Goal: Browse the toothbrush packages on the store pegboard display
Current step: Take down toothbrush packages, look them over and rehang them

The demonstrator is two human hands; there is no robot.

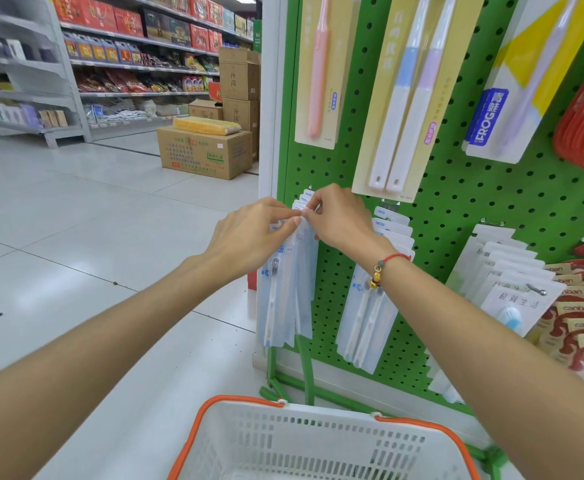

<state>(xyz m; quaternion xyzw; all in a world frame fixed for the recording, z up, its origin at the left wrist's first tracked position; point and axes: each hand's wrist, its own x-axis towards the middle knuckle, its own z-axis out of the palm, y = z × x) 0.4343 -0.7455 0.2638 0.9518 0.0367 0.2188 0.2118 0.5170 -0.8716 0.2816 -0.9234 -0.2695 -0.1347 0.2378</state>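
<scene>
The toothbrush packages (289, 289) were flat, pale blue-white cards, each with a slim white brush behind clear plastic, hanging in a stack from a peg low on the left edge of the green pegboard (457, 209). The left hand (249, 237) and the right hand (341, 216) met at the top of the stack, fingertips curled and pinching the upper edges of the cards. More packs hung just beside and above. A white basket (318, 445) with an orange rim sat below. Pale glossy floor tiles (76, 220) ran toward stocked shelves (138, 64) and cardboard boxes (204, 154).
</scene>
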